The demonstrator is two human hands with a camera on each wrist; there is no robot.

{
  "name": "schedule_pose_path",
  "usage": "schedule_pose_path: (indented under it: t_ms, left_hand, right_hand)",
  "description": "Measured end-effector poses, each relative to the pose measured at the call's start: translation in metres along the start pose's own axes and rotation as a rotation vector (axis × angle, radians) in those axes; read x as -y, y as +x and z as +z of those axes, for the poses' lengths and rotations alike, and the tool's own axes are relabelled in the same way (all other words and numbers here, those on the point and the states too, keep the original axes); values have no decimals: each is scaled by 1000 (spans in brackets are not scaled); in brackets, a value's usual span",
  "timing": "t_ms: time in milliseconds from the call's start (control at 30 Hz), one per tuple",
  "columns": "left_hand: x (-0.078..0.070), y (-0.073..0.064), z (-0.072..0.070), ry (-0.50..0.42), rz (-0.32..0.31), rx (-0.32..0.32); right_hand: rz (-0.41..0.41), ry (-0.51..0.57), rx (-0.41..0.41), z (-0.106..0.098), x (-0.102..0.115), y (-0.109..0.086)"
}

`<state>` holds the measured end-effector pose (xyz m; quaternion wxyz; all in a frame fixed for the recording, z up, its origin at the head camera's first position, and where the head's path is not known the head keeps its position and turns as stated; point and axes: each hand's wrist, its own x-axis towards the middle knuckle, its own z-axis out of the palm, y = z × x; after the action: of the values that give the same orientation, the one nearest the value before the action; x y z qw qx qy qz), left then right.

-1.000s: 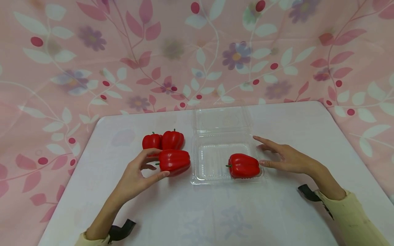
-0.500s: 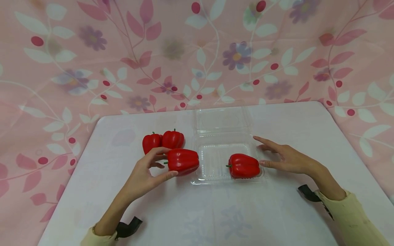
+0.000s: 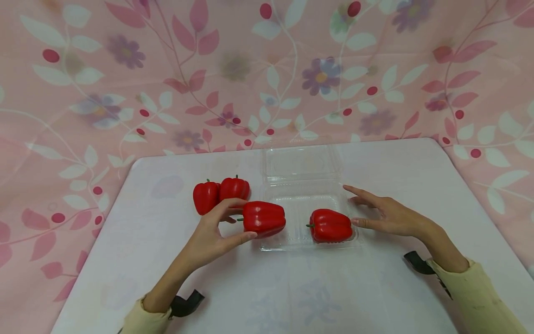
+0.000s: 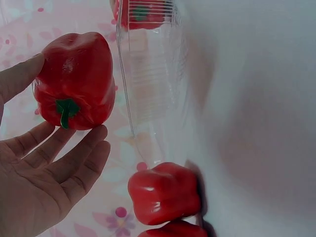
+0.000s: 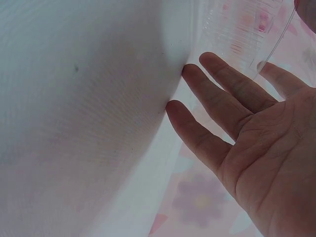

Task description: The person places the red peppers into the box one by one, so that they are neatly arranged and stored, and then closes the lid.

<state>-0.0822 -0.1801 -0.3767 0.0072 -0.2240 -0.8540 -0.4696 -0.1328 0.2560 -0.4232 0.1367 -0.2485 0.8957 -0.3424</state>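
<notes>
Pepper A [image 3: 204, 198], red with a green stem at its far end, is located at the left on the white counter [image 3: 292, 283]. Pepper B [image 3: 235, 188], of the same type, is located immediately to its right. The left hand [image 3: 212, 235] is positioned on the near side of this pair and is clamped on Pepper C [image 3: 264, 219], with the thumb on one face and fingers on the opposite face. Pepper C is held sideways, clear of the counter, stem toward the palm (the left wrist view shows this stem end directly); in the head view it overlaps the left part of the clear plastic container [image 3: 297, 208]. The container lies on the counter with its lid [image 3: 301, 162] folded back toward the pink floral backdrop [image 3: 267, 69]. Pepper D [image 3: 331, 226] rests on its side in the container base, at the near right corner, stem pointing left. The right hand [image 3: 388, 215] is positioned at the right edge of the container, fingers apart and gripping nothing; its thumb tip is at the rim beside Pepper D, but contact cannot be determined. A pale yellow sleeve [image 3: 479, 292] covers the right forearm.
</notes>
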Motion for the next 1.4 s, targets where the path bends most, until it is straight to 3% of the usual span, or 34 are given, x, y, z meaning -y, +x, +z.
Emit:
schedule_pose_path:
  t_ms: [467,933,1400]
  left_hand:
    - [-2,8,23,60,57,42]
    - [-2,14,37,160,192,104]
    - [-1,18,45,264,183,109]
  right_hand:
    - [6,-16,-4,1,-2,0]
    - [5,-27,5,2,-5,2]
    - [8,-28,4,2,-3,1]
